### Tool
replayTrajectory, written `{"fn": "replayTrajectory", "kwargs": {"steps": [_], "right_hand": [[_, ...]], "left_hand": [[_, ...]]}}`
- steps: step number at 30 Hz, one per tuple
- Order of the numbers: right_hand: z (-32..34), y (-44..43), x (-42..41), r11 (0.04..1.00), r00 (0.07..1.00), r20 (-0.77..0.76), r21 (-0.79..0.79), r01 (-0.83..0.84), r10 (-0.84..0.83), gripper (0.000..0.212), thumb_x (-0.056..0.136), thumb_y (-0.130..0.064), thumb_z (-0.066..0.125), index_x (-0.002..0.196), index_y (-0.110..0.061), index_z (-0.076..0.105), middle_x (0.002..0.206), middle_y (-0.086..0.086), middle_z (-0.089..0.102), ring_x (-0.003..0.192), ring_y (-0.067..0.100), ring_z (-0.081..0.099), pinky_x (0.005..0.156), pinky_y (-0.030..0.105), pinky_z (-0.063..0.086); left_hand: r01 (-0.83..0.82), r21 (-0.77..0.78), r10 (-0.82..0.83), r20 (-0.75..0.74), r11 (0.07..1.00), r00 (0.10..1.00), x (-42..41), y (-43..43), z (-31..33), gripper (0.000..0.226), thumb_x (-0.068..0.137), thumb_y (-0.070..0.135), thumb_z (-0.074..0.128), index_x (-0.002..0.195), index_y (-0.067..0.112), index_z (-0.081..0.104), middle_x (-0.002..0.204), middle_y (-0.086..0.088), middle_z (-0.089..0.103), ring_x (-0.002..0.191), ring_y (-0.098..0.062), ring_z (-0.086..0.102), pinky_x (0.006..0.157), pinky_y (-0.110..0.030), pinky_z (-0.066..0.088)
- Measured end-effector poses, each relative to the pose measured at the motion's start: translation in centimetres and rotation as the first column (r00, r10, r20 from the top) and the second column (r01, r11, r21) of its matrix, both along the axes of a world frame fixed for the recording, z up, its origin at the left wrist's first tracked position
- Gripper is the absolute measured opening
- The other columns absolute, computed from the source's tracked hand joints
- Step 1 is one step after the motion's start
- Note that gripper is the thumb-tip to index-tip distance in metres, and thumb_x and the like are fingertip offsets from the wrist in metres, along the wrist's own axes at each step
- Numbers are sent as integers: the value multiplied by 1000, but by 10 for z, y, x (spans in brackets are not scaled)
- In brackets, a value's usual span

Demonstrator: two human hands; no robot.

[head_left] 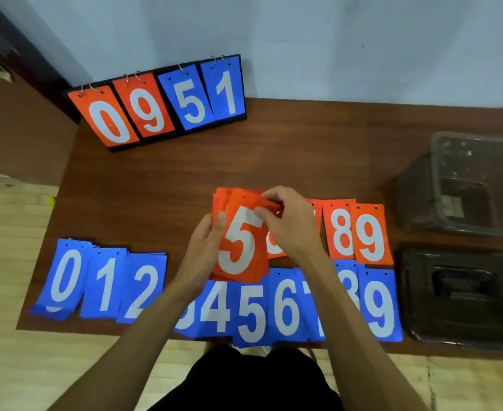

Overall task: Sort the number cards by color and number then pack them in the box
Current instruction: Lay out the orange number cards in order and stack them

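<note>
Nearest the person, a row of blue cards point(251, 317) is lying along the front edge of the bench point(155, 188), overlapping side by side and reading 0, 1, 2 on the left, then 4, 5, 6 and 9 further right. The two forearms are crossing over this row and hiding most of the 3, the 7 and the 8.

Just beyond the row, the left grip point(205, 247) is curling round the left edge of the orange stack point(241, 241), its thumb pressing on the face beside the white 5 on the top card. The right grip point(291, 221) is reaching over the upper right corner of the same stack, fingertips pinching the top edges of the cards there. The stack is being held tilted just above the bench, its lower edge overlapping the tops of the blue 4 and 5.

To the right of it, one orange card is showing only in part under the right wrist, and the orange 8 point(340, 232) and orange 9 point(369, 235) are lying flat, overlapping each other, just behind the blue 9.

At the right end of the bench the lid point(458, 295) is lying flat with its handle up, and behind it the clear box point(435, 173) is standing open.

At the far left corner a flip scoreboard point(161, 102) is leaning against the wall point(333, 40), showing orange 0 and 9, blue 5 and 1
</note>
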State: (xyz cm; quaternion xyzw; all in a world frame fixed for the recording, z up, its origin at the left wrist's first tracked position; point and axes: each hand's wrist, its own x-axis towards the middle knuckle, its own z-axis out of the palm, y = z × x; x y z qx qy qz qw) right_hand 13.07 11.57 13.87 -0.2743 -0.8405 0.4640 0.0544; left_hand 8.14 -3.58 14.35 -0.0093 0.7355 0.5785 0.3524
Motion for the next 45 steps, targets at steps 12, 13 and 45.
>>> {"fn": "replayTrajectory", "kwargs": {"steps": [12,13,45], "right_hand": [[-24,27,11,995,990,110,37,-87,83,30,92,-16,58,121,-18,56,113,-2,60,101,8,53,84,18,45],[-33,30,5,989,979,171,73,-129,115,36,91,-15,58,126,-18,53,121,1,58,110,12,52,90,23,44],[21,68,-36,879,838,273,-89,-468,473,26,86,-13,65,105,-25,52,101,-9,58,90,5,56,69,10,40]], "left_hand": [[33,-240,-61,-107,970,992,-5,-3,-15,27,94,37,50,119,29,46,106,9,58,84,-5,60,64,-19,50],[8,-253,-40,-120,967,992,-10,-6,-18,28,95,38,49,121,28,47,107,8,58,86,-7,60,65,-21,50],[98,-198,-135,-183,975,974,-52,9,-9,27,98,33,45,123,22,48,110,7,56,100,-13,58,80,-31,50]]}}
